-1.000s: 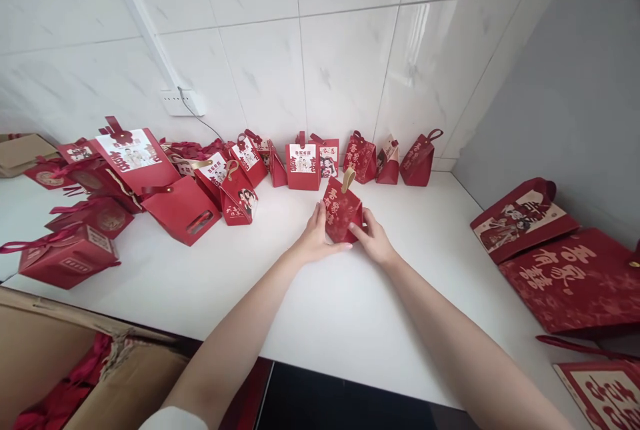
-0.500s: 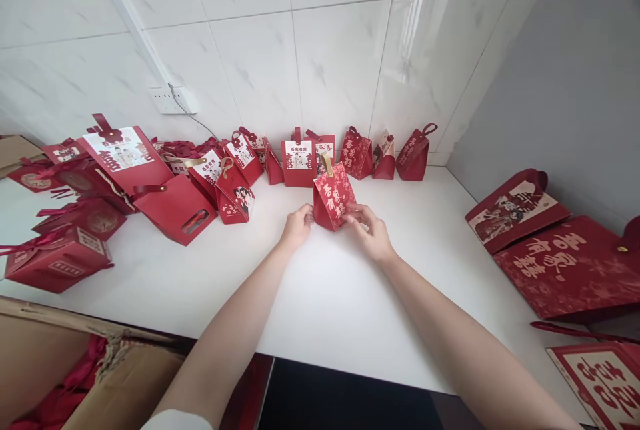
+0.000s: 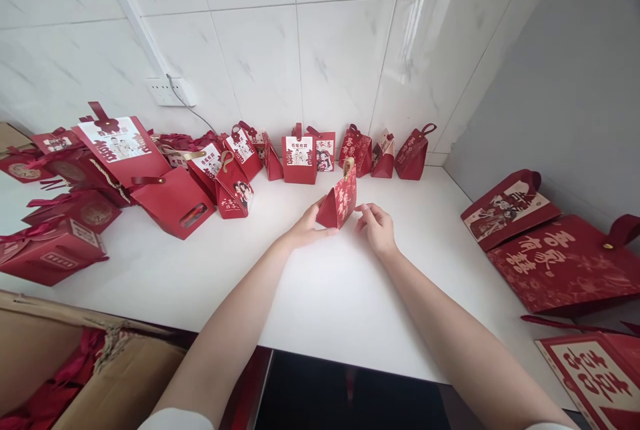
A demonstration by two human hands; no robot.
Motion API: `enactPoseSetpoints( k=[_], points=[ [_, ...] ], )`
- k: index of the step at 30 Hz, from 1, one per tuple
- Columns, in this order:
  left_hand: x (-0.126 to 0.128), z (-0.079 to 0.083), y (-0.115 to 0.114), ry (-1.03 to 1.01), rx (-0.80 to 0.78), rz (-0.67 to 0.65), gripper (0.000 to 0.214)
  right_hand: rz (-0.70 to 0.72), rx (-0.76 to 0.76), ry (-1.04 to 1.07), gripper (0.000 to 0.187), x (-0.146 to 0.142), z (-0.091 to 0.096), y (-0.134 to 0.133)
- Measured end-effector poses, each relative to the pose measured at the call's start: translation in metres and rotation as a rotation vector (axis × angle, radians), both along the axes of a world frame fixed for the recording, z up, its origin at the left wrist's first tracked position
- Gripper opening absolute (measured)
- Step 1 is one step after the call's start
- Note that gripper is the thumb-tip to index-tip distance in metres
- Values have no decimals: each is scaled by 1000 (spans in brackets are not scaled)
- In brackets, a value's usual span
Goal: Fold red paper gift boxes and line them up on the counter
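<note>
A small red gift box (image 3: 340, 201) with gold characters and a tan loop handle stands upright on the white counter (image 3: 320, 297). My left hand (image 3: 306, 230) grips its left lower side with thumb and fingers. My right hand (image 3: 376, 226) is just to the right of the box, fingers curled, its fingertips close to the box's lower right corner; whether they touch it is unclear.
A row of small red gift boxes (image 3: 300, 158) lines the tiled wall. Larger red boxes (image 3: 125, 150) pile up at the left. Flat red bags (image 3: 560, 263) lie at the right. An open cardboard carton (image 3: 75, 370) sits below the counter's left edge.
The box has been turned so its side face points at me and it has moved slightly right. My right hand has come off the box's front and sits lower beside it.
</note>
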State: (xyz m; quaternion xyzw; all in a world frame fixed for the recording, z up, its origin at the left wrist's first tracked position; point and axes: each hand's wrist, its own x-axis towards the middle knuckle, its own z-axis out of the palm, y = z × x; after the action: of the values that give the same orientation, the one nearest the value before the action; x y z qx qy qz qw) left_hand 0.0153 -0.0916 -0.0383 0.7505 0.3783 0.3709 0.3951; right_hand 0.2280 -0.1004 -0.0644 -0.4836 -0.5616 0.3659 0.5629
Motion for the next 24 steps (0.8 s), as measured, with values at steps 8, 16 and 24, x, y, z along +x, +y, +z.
enactPoseSetpoints(
  k=[8, 16, 24],
  points=[
    [-12, -24, 25, -59, -31, 107, 54, 8, -22, 166, 59, 1, -6, 25],
    [-18, -11, 20, -90, -14, 619, 24, 37, -1, 7, 41, 0, -14, 24],
    [-37, 3, 19, -189, -357, 63, 57, 295, 24, -24, 34, 6, -1, 16]
  ],
)
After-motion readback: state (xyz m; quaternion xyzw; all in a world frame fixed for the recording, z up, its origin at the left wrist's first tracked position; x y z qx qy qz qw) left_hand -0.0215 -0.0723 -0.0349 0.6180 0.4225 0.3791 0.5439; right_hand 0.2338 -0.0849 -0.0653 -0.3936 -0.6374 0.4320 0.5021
